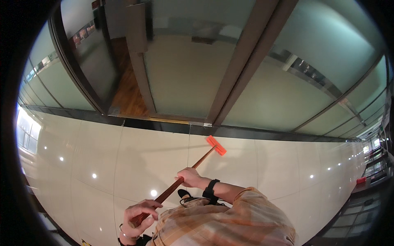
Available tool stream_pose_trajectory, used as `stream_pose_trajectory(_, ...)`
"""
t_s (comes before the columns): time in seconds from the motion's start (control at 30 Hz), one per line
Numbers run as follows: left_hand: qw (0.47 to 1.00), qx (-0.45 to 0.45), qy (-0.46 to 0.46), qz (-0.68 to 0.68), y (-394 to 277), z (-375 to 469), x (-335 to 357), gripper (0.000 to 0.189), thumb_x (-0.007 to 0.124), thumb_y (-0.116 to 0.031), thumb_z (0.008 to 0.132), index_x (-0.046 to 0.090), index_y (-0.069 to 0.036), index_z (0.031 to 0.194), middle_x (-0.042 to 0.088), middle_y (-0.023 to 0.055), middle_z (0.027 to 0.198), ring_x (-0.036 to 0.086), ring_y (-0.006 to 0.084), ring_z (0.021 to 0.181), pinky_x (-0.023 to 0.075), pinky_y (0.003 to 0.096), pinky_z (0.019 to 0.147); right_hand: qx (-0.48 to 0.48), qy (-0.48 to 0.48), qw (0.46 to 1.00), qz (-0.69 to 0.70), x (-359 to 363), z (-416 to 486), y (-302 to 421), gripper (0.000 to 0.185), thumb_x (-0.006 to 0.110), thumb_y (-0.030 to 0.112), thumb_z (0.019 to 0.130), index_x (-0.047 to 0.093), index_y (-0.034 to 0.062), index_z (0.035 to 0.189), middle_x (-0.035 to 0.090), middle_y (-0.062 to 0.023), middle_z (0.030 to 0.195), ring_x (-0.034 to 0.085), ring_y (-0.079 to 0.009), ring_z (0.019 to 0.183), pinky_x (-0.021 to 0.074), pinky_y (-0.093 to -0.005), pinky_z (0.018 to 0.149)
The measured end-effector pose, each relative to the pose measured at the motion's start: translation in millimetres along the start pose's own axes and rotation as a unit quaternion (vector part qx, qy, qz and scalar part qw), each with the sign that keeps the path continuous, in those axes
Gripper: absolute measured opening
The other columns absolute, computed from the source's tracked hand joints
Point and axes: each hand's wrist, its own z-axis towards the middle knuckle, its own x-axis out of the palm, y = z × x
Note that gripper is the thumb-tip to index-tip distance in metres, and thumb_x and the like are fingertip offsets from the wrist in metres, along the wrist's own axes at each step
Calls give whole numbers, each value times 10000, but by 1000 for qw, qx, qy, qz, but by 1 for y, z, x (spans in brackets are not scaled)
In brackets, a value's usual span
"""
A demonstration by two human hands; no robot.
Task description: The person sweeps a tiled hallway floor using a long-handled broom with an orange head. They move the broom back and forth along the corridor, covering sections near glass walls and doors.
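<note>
A long reddish-brown wooden pole [170, 191] slants up and right from my body to a flat orange-red head [216, 145] on the glossy tiled floor. My right hand [189, 177], with a black band at the wrist, is closed around the pole's middle. Near the pole's upper end, my left hand [142, 214] curls around it, thumb and fingers on either side; a bracelet is at that wrist. The orange-red head lies close to the dark baseboard strip [234, 131]. The underside of the head is hidden.
Frosted glass panels in brown frames [237, 80] rise ahead. At the left, an open doorway shows a wooden floor [130, 95] behind a threshold [154, 119]. One black shoe [183, 193] shows below me. A red object [361, 180] lies far right.
</note>
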Motion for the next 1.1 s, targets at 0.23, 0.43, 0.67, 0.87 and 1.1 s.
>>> stream_pose_trajectory(0.23, 972, 70, -5, 224, -41, -3, 3, 25, 596, 44, 804, 618, 34, 809, 608, 152, 754, 626, 349, 831, 484, 436, 744, -111, 51, 992, 26, -8, 50, 42, 110, 701, 89, 673, 608, 56, 722, 658, -145, 780, 626, -380, 842, 475, -485, 726)
stream_pose_trajectory(0.43, 971, 134, -6, 199, -44, 1, 0, 46, 642, -25, 810, 633, 19, 802, 607, 136, 717, 626, 325, 760, 482, 487, 812, -174, -33, 982, 59, 9, 76, 43, 199, 720, 28, 571, 583, 86, 702, 627, -97, 743, 604, -341, 794, 468, -437, 708)
stream_pose_trajectory(0.67, 975, 62, -37, 210, -57, -20, -5, 27, 634, -17, 764, 654, 2, 767, 628, 126, 727, 586, 320, 678, 467, 506, 854, -201, -9, 978, 57, 19, 74, 54, 135, 710, 50, 564, 619, 113, 642, 646, -91, 660, 633, -334, 706, 482, -441, 626)
stream_pose_trajectory(0.87, 967, 47, -141, 207, -66, -52, -41, 46, 642, 51, 778, 659, 11, 767, 638, 111, 713, 622, 280, 673, 470, 419, 874, -255, 17, 966, 43, 44, 115, 103, 96, 690, 70, 602, 612, 114, 639, 643, -96, 653, 629, -347, 688, 485, -447, 622)
stream_pose_trajectory(1.1, 970, 34, -129, 203, -64, -64, -129, 70, 635, 64, 787, 666, 13, 824, 609, 124, 727, 580, 300, 723, 456, 433, 889, -247, 30, 968, 22, 72, 197, 157, 138, 701, 72, 621, 572, 118, 611, 614, -77, 641, 615, -323, 705, 491, -424, 682)
